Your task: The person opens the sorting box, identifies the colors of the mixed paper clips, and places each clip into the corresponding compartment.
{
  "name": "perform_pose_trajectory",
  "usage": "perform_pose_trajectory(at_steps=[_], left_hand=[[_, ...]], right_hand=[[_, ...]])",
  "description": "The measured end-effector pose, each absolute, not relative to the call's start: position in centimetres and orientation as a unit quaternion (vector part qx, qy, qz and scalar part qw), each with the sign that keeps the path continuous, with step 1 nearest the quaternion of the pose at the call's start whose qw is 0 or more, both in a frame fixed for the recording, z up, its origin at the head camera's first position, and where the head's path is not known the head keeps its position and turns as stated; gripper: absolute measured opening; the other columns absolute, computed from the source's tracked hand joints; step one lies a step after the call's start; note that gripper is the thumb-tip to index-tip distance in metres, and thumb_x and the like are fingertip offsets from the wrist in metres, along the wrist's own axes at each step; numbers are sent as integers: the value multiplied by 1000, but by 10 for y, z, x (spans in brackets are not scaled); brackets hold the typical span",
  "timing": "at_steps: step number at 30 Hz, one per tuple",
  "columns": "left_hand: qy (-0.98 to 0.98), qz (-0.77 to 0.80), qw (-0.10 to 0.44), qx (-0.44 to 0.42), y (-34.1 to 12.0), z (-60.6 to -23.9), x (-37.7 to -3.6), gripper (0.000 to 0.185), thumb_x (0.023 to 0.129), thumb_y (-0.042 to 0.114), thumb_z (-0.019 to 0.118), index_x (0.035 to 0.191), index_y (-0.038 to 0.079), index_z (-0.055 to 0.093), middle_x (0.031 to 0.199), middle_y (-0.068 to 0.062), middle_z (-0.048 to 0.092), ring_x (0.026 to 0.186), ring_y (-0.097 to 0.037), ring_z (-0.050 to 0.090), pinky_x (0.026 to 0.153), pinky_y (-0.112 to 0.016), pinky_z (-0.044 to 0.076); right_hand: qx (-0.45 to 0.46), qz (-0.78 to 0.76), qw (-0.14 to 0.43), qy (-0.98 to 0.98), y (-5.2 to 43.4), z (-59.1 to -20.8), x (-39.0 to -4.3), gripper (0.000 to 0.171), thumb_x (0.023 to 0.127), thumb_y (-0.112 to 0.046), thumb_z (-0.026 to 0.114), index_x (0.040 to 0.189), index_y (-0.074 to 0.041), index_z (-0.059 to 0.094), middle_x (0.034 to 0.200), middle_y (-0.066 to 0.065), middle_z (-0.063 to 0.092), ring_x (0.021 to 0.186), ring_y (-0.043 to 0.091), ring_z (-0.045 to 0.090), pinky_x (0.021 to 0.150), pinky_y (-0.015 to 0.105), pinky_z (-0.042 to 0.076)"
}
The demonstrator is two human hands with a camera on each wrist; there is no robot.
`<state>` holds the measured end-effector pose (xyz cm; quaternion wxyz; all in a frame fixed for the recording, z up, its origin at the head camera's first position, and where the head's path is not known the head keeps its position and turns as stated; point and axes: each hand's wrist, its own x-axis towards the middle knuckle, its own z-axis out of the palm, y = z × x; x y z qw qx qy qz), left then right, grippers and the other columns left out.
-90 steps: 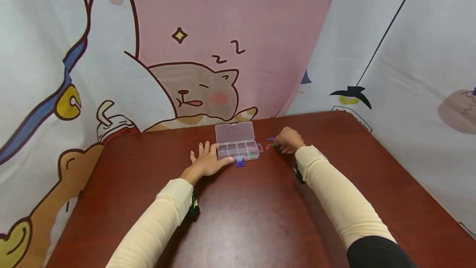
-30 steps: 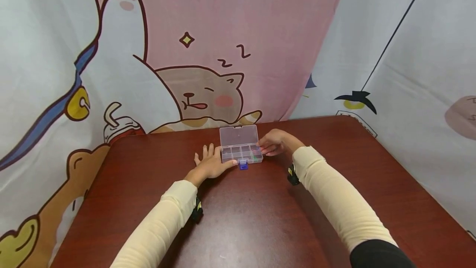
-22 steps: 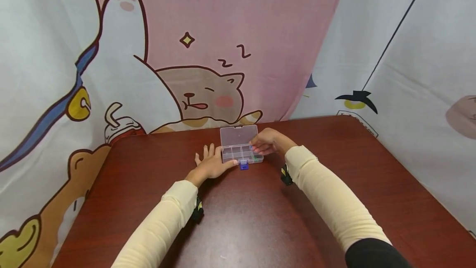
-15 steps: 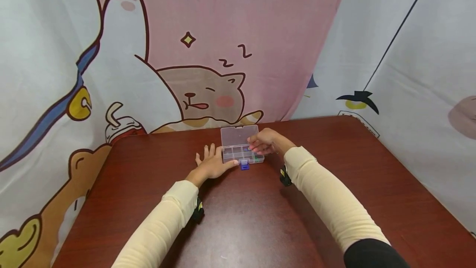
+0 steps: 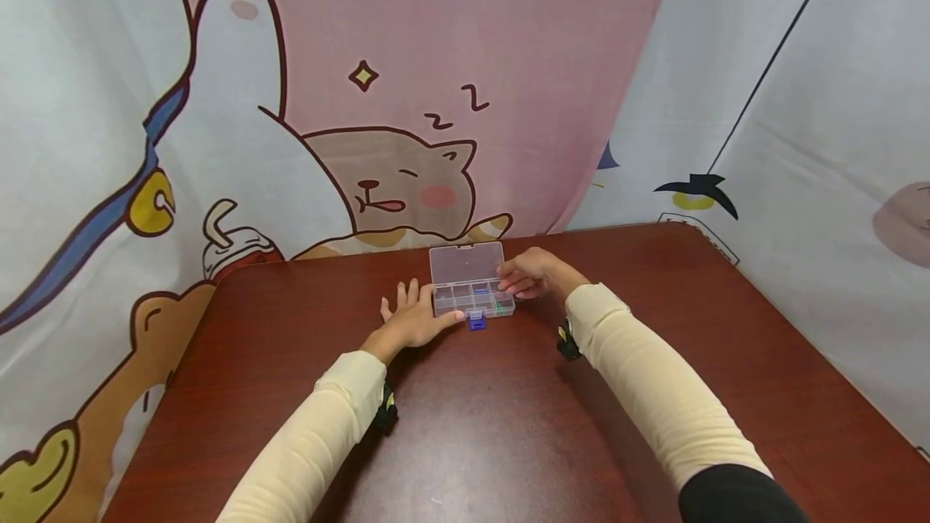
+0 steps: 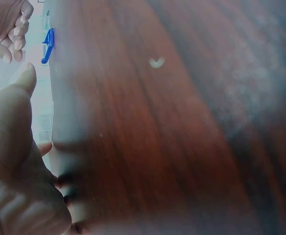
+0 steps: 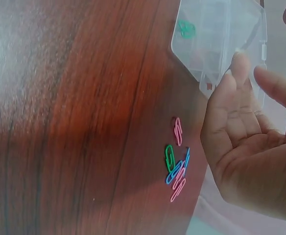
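Several paper clips (image 7: pixel 176 165) lie beside right hand (image 7: pixel 250 142).

The only legible characters you can find are two hand-drawn black letters "z z", one small and one larger, printed on the pink cartoon backdrop cloth (image 5: pixel 436 39) just above the sleeping cat drawing (image 5: pixel 395 180). You will see no readable label, brand or number on the clear plastic compartment box (image 5: pixel 465 263) or the reddish-brown wooden worktop (image 5: pixel 494 426).
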<state>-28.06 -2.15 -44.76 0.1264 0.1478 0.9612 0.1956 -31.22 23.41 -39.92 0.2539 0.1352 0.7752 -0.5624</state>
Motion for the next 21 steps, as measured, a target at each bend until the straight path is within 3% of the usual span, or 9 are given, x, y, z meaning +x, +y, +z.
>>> perform_pose_trajectory(at_steps=[21], left_hand=[[963,191,121,149,-22,-449,-280,94,84,78,45,151,16,25,162,-19,7,149,-41,-2,109,-70,-1]], right_hand=[[188,-544,234,784,273,-411,-311,33,93,-22,63,114,3,64,68,1,70,56,9,64,59,26,53]])
